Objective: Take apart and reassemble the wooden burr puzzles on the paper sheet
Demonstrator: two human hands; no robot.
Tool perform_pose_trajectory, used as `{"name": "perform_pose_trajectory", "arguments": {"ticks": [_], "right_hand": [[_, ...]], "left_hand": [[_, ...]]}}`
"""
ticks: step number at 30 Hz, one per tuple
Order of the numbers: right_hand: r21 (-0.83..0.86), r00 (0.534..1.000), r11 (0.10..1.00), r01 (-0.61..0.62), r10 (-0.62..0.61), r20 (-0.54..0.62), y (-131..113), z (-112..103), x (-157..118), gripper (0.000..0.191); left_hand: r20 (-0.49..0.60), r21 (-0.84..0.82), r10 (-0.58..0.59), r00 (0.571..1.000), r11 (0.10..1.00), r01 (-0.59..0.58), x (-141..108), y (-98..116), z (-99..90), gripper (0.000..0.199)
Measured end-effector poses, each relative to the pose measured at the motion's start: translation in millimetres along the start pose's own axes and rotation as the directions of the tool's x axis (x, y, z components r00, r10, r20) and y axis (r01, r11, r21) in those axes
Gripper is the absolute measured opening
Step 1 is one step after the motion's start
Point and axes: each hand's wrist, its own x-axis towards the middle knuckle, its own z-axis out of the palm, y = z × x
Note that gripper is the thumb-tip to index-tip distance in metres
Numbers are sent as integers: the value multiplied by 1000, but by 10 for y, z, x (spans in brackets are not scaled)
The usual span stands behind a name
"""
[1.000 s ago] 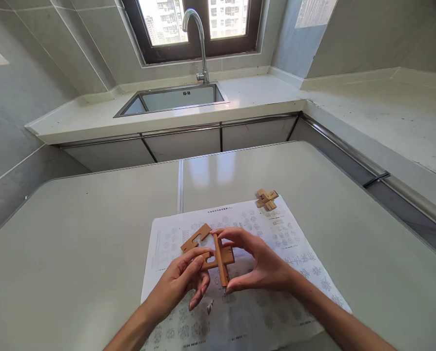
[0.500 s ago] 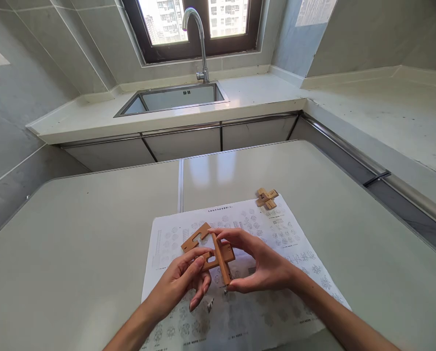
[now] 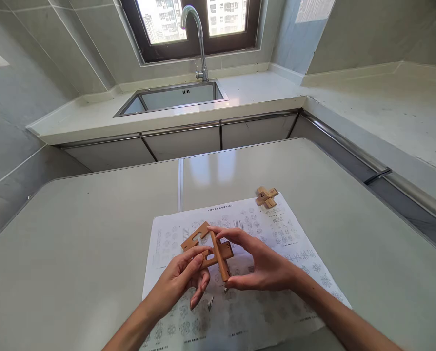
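Note:
My left hand (image 3: 184, 277) pinches the left end of a slotted wooden puzzle piece (image 3: 227, 250) between thumb and fingers. My right hand (image 3: 256, 261) spans a second wooden puzzle piece (image 3: 220, 258), thumb at its lower end and fingertips at its upper end. The two pieces cross each other, the second standing across the slotted one. Just behind them, a third wooden puzzle piece (image 3: 195, 237) with a notch and cut-out lies on the printed sheet (image 3: 272, 312). A small cross-shaped wooden puzzle (image 3: 267, 197) with marks on it sits at the sheet's far right corner.
The sheet carries rows of small diagrams and has small torn spots near its middle. It lies on a pale table (image 3: 93, 234) with a seam. Beyond the table are a counter (image 3: 254, 92), a sink (image 3: 181, 99) and a tap (image 3: 202, 48).
The crossing piece in my right hand has shifted slightly left along the slotted piece, covering more of its slot. My left hand has hardly moved.

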Motion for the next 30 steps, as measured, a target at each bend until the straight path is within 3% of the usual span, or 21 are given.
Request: {"name": "perform_pose_trajectory", "arguments": {"ticks": [7,16,30], "right_hand": [[-42,998,999,8,-10,-56,20,61,6,69],[67,998,998,3,1,-59,16,95,26,72],[81,1000,997,20,-21,9,87,64,-9,86]], "left_hand": [[-10,21,-9,1000,1000,9,-8,45,29,60],[22,45,-13,1000,999,12,-10,70,79,55],[-12,74,26,1000,997,-26,-33,65,146,50]]}}
